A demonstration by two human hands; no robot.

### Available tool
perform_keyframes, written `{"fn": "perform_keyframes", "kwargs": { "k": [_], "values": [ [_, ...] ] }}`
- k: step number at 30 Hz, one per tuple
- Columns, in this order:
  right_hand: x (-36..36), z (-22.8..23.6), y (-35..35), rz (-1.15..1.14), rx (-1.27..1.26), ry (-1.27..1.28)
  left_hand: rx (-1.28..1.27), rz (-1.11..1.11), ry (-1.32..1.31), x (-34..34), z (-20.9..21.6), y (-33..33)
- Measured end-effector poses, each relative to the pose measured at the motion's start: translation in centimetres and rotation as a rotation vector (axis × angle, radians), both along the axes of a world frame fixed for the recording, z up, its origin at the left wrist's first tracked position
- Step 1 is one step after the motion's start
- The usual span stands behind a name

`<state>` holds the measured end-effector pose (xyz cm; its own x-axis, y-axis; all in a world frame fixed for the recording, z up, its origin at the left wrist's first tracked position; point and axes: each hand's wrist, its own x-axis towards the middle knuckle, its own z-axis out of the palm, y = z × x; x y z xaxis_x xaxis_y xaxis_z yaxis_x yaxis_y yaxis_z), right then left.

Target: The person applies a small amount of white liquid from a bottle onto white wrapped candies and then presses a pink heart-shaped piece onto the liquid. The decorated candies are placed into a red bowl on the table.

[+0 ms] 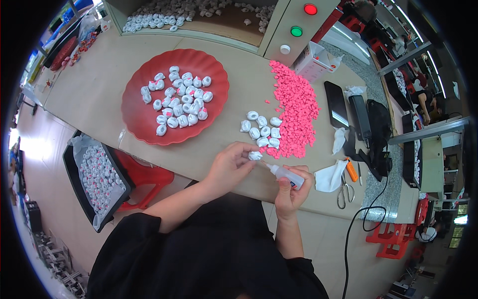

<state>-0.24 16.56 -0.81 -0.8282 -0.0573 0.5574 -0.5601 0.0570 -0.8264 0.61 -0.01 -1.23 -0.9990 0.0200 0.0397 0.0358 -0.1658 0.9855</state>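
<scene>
Where the wide beige table (249,74) spreads: everything below lies on it or is held over it.
Round red plate with scalloped rim (138,117): it carries many small white lumps (180,90), several showing pink spots.
Heap of small bright-pink pieces (296,107): to the right of the plate.
Left hand (230,165): its fingertips are pinching one white knobbly lump (255,155).
Right hand (293,192): gripping a translucent plastic bottle (287,175).
Bottle's thin nozzle (265,163): directed at this lump; contact I cannot tell.
</scene>
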Motion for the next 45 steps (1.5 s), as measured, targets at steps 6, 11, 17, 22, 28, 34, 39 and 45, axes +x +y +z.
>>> {"fn": "perform_keyframes", "kwargs": {
  "k": [6,11,17,22,28,34,39,45],
  "values": [
    [0.04,0.01,0.15,-0.004,0.028,-0.002,0.007,-0.011,-0.013,-0.02,-0.12,-0.05],
    [0.05,-0.13,0.19,0.005,0.012,-0.027,0.023,-0.012,-0.013,-0.01,-0.11,-0.04],
    [0.27,0.42,-0.07,0.016,-0.035,-0.074,0.012,-0.012,-0.016,0.01,-0.11,-0.04],
    [0.26,0.32,-0.08,0.01,-0.026,-0.068,0.035,-0.016,-0.04,0.1,0.34,-0.01],
    [0.35,0.19,-0.19,-0.019,0.008,-0.021,0.029,-0.019,-0.034,0.15,0.26,-0.03],
    [0.44,0.34,-0.18,-0.039,0.056,0.017,0.035,-0.015,-0.09,0.17,0.47,-0.02],
    [0.42,0.11,-0.13,-0.034,0.034,0.006,0.04,-0.016,-0.108,0.19,0.68,-0.08],
    [0.19,0.1,-0.03,-0.063,0.064,0.02,0.042,-0.018,-0.117,0.11,0.6,-0.16]
  ]
}}
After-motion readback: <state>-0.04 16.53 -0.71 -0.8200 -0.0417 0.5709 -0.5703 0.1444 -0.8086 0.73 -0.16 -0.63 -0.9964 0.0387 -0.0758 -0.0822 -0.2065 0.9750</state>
